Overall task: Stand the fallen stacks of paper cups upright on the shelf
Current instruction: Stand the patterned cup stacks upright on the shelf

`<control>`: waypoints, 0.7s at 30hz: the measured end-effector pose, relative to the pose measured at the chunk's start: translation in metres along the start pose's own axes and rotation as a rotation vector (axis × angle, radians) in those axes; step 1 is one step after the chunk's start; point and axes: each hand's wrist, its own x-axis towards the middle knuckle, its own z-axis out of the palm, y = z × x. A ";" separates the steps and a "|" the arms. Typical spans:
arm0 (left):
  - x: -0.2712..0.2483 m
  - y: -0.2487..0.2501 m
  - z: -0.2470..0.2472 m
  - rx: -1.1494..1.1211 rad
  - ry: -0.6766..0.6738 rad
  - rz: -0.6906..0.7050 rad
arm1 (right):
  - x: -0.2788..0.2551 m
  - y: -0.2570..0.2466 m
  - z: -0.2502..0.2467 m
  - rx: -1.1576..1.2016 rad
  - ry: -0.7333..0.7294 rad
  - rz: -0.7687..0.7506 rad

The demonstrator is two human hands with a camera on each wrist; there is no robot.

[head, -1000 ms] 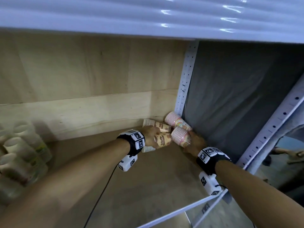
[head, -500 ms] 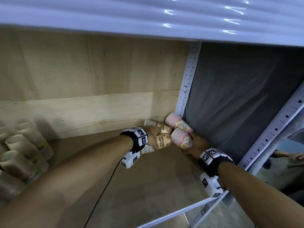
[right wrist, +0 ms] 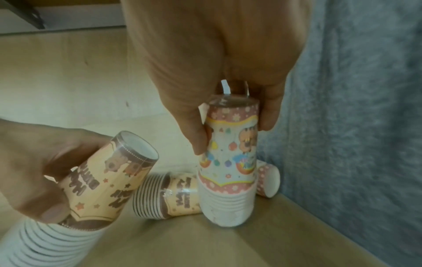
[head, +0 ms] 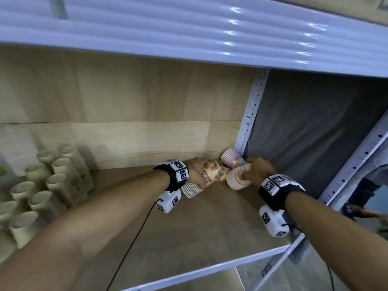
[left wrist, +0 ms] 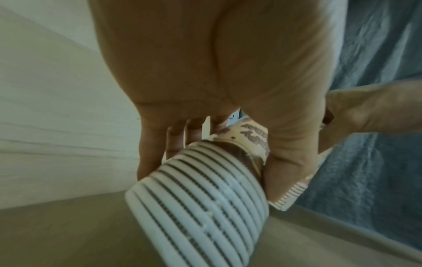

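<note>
Plywood shelf (head: 189, 227) with grey cloth (head: 304, 133) side: left hand (head: 196, 173) grips a tan cup stack (right wrist: 102, 182), right hand (head: 259, 171) a pink cup stack (right wrist: 230, 162), both tilted in the back corner; two stacks lie fallen behind.

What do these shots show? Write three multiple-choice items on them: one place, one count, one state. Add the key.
1. The two lying cup stacks are: A at the shelf's front edge; B in its back right corner; C on the floor.
2. Patterned stacks in the right wrist view: A two; B four; C six.
3. The pink stack is: A lying free; B crushed; C gripped by the right hand.
Key: 1 B, the head view shows them deep in that corner. 2 B, the tan stack in the left hand, the pink one, two lying. 3 C, fingers curl round it.
</note>
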 end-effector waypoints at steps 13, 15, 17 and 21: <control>-0.055 -0.027 -0.012 -0.076 0.087 -0.032 | -0.031 -0.062 -0.029 -0.113 -0.099 -0.178; -0.061 -0.031 -0.012 -0.088 0.089 -0.046 | -0.035 -0.066 -0.032 -0.076 -0.121 -0.193; -0.066 -0.034 -0.012 -0.095 0.090 -0.056 | -0.043 -0.072 -0.035 -0.040 -0.133 -0.216; -0.078 -0.039 -0.016 -0.099 0.097 -0.069 | -0.053 -0.083 -0.040 -0.003 -0.157 -0.228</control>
